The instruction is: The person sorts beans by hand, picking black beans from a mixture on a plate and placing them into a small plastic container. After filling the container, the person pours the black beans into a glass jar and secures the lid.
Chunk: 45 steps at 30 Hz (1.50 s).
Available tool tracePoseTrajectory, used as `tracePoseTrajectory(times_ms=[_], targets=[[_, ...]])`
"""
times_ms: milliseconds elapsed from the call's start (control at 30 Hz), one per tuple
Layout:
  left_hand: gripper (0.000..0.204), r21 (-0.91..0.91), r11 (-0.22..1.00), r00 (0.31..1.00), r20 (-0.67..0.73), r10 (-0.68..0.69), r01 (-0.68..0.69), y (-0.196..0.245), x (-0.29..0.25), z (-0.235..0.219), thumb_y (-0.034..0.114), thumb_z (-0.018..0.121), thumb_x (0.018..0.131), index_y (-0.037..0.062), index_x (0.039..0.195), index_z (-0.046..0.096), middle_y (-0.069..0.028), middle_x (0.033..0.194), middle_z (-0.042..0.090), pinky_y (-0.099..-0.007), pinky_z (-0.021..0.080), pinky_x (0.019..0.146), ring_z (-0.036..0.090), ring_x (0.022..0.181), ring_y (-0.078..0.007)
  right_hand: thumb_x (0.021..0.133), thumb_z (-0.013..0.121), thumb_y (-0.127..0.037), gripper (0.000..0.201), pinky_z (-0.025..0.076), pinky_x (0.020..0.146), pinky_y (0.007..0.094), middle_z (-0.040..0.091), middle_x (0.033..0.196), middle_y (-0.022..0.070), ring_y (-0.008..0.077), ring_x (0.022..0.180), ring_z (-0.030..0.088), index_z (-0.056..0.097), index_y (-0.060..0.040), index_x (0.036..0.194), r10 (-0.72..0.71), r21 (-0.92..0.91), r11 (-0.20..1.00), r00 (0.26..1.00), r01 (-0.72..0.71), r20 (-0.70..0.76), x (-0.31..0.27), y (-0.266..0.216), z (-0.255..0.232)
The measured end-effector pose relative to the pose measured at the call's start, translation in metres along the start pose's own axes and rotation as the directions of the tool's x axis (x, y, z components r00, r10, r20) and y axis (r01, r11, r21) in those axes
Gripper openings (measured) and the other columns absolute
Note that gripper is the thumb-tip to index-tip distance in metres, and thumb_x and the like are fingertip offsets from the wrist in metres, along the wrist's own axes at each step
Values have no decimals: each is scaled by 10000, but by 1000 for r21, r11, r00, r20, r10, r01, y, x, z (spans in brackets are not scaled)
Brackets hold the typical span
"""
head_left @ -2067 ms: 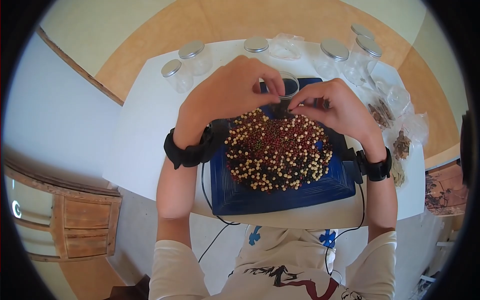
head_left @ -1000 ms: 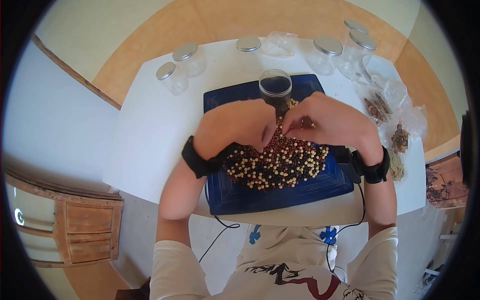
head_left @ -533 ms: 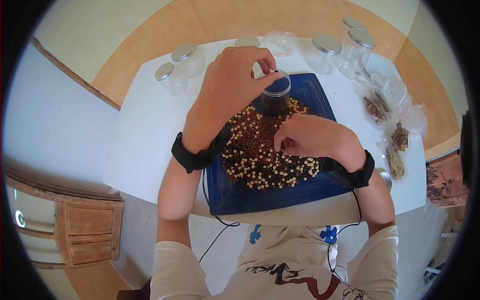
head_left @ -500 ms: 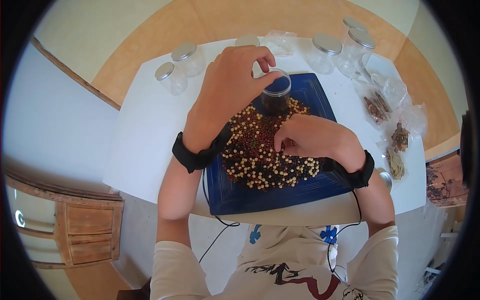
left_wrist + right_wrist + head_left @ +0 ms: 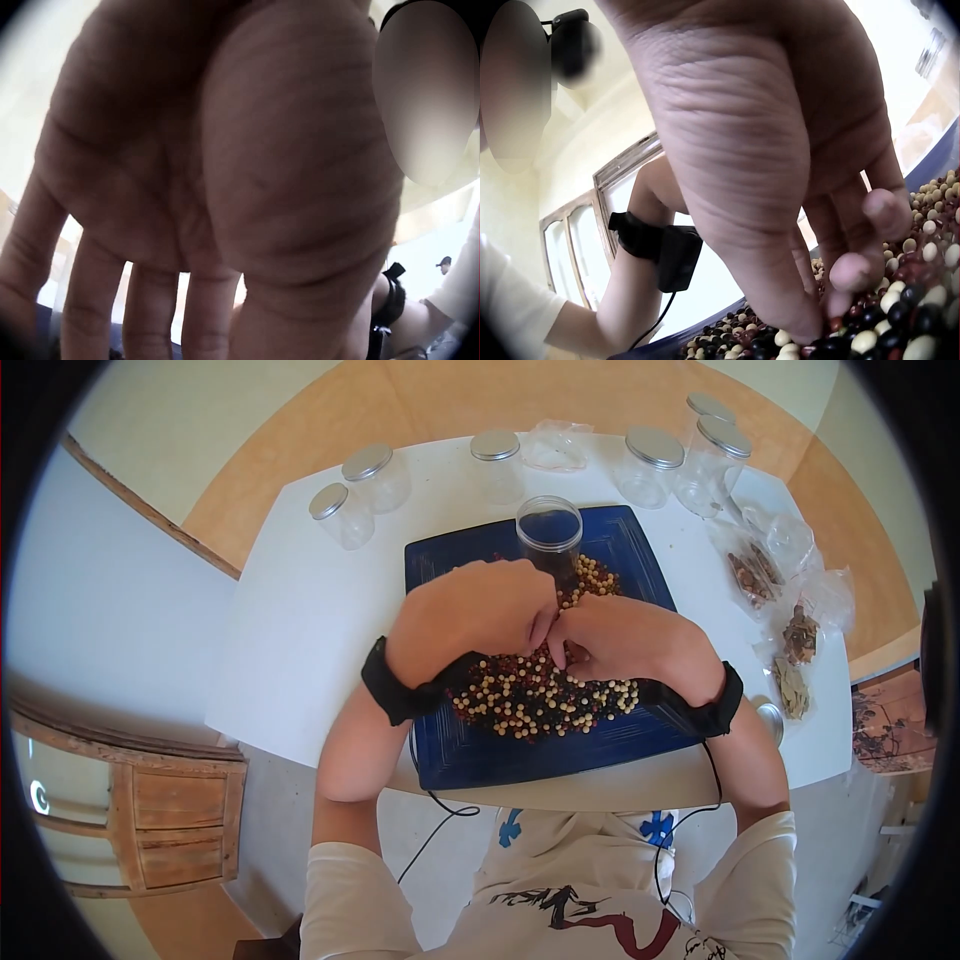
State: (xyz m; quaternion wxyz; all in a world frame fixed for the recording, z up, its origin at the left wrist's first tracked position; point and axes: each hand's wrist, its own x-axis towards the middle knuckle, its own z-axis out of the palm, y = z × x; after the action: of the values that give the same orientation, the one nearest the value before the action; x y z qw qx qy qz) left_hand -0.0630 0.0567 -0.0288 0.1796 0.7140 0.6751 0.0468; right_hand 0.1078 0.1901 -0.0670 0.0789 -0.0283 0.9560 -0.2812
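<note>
My left hand (image 5: 475, 610) hovers palm-down over the mixed beans (image 5: 540, 705) on the blue tray (image 5: 480, 760); its fingertips are hidden. In the left wrist view several fingers of the left hand (image 5: 187, 150) point down, their tips out of frame. Close beside it, my right hand (image 5: 640, 635) reaches into the beans. The right wrist view shows the right hand (image 5: 742, 127) with bent, relaxed fingers and the thumb touching black, cream and red beans (image 5: 892, 315). Behind both hands an uncovered clear jar (image 5: 550, 532) stands on the tray with dark contents.
Lidded clear jars stand along the table's back, at left (image 5: 380, 480), middle (image 5: 496, 465) and right (image 5: 650, 470). A plastic bag (image 5: 557, 446) lies between them. Bags of dried pieces (image 5: 755, 575) lie at the right. Cables hang over the front edge.
My left hand has moved from the jar's rim back down over the beans, beside my right hand. Since half a second ago the right hand has hardly moved.
</note>
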Motion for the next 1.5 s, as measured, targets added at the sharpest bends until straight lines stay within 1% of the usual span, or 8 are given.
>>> tracePoseTrajectory(times_ms=[300, 500, 1000, 1200, 1300, 1400, 1467, 1500], targets=[[220, -23, 994, 956, 277, -94, 105, 12, 10, -10, 122, 911, 730, 70, 909, 794, -45, 865, 791, -383, 575, 747, 760, 879, -247, 824, 786, -82, 130, 555, 728, 410, 735, 787, 109, 307, 800, 734, 765, -60, 950, -13, 27, 1000, 999, 12, 41, -2, 2, -6], [192, -69, 997, 959, 282, 0, 20, 5, 17, 1, 128, 923, 705, 52, 837, 806, -66, 819, 799, -388, 576, 695, 766, 801, -266, 811, 809, -90, 156, 545, 711, 406, 735, 802, 102, 297, 789, 730, 768, -56, 958, 18, 33, 999, 997, -21, 78, -4, 2, -9], [244, -37, 996, 949, 307, -70, 86, 1, 23, 12, 118, 921, 608, 70, 819, 808, -115, 865, 793, -414, 599, 726, 769, 850, -321, 820, 789, -92, 158, 561, 741, 407, 751, 819, 129, 307, 811, 743, 775, -37, 967, 59, 9, 998, 990, -61, 125, -1, -4, -9], [234, -6, 998, 953, 296, -65, 70, 1, 24, 15, 135, 935, 615, 78, 801, 805, -102, 877, 799, -423, 605, 726, 770, 846, -324, 842, 763, -79, 136, 564, 699, 370, 758, 807, 131, 288, 755, 746, 766, -21, 965, -6, 121, 993, 999, 1, 36, -10, -4, -32], [151, -41, 998, 941, 339, -22, 38, 2, 24, 8, 122, 911, 661, 113, 784, 823, -38, 795, 793, -374, 571, 696, 747, 768, -244, 861, 766, -74, 116, 551, 658, 336, 748, 777, 108, 234, 702, 728, 760, -21, 963, -35, 182, 982, 997, 47, -73, -14, -9, -47], [163, -47, 999, 943, 333, -1, 17, 0, 24, 11, 122, 911, 656, 108, 794, 825, -38, 793, 795, -370, 573, 690, 747, 764, -249, 868, 757, -61, 97, 548, 656, 353, 728, 746, 126, 240, 695, 715, 758, -9, 951, -26, 208, 975, 975, 74, -222, -19, -14, -57], [164, -36, 999, 947, 322, 14, -2, -2, 25, 13, 122, 911, 654, 102, 792, 825, -42, 791, 794, -372, 575, 688, 748, 762, -253, 900, 775, -54, 90, 506, 604, 272, 706, 714, 47, 113, 646, 670, 775, -48, 989, -88, 92, 986, 904, 139, -418, -21, -12, -58], [165, -27, 999, 950, 312, 29, -22, -2, 26, 14, 121, 911, 652, 95, 790, 825, -46, 790, 794, -373, 577, 686, 748, 760, -258, 900, 775, -54, 90, 506, 604, 272, 706, 714, 47, 113, 646, 670, 775, -48, 989, -89, 93, 986, 905, 139, -417, -21, -13, -58]])
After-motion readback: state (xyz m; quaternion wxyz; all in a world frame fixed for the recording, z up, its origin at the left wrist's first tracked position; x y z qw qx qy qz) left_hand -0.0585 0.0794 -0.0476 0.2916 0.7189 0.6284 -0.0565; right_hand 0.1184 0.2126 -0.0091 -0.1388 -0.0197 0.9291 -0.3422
